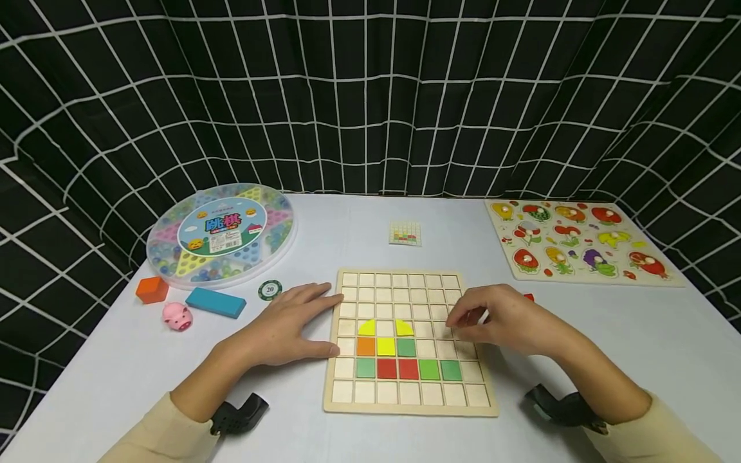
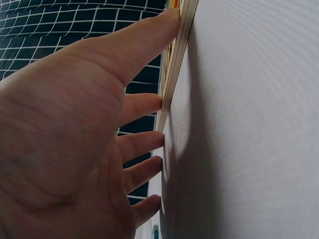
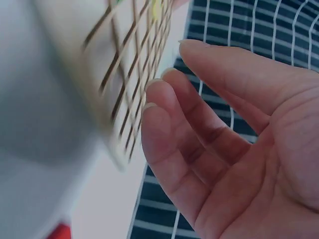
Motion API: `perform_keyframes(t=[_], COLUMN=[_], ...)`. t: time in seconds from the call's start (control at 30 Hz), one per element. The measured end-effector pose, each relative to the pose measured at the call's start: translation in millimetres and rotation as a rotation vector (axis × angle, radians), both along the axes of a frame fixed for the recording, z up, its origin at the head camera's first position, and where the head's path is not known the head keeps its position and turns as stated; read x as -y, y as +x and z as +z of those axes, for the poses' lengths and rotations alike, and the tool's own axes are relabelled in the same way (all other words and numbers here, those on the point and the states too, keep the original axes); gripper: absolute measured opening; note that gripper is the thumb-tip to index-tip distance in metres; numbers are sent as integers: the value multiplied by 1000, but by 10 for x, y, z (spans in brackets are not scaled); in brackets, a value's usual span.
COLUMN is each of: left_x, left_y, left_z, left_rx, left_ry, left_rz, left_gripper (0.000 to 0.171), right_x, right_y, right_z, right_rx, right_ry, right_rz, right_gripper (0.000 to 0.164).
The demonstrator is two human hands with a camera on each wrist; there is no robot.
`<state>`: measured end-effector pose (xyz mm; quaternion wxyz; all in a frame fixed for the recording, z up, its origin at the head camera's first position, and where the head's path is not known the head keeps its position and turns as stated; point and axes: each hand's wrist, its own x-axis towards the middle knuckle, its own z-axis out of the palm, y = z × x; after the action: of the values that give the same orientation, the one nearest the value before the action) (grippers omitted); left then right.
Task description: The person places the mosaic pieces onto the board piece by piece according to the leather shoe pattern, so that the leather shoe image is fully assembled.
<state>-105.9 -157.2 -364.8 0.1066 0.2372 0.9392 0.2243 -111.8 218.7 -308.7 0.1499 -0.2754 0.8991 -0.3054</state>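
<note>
A wooden grid board (image 1: 411, 409) lies flat on the white table. In its lower half sit yellow rounded tiles (image 1: 404, 328), an orange tile (image 1: 366, 346), a yellow square tile (image 1: 386, 346), red tiles (image 1: 408, 369) and green tiles (image 1: 429, 370). My left hand (image 1: 287, 326) rests at the board's left edge, thumb and a fingertip touching it, the other fingers spread. Over the board's right columns hovers my right hand (image 1: 505, 319). Its fingers are loosely bent; the right wrist view shows a gap between thumb and fingertips, with nothing held there.
A small pattern card (image 1: 405, 234) lies behind the board. To the left are a round marble game box (image 1: 278, 238), an orange block (image 1: 152, 290), a pink pig (image 1: 177, 316), a blue block (image 1: 216, 302) and a chip (image 1: 269, 290). A fruit puzzle (image 1: 585, 247) lies back right; a red piece (image 1: 529, 297) is partly hidden.
</note>
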Motion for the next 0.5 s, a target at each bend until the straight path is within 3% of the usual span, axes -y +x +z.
perform_keyframes(t=[0.37, 0.5], left_x=[7, -2], left_y=[-11, -10], left_z=[27, 13], left_rx=[-4, -1], left_ry=[14, 17], left_rz=[-5, -4], left_gripper=[82, 83], right_x=[-552, -684], right_y=[-15, -17], right_z=[-16, -34], right_rx=[1, -5], right_ry=[102, 205], right_rz=[-113, -155], right_gripper=[23, 27])
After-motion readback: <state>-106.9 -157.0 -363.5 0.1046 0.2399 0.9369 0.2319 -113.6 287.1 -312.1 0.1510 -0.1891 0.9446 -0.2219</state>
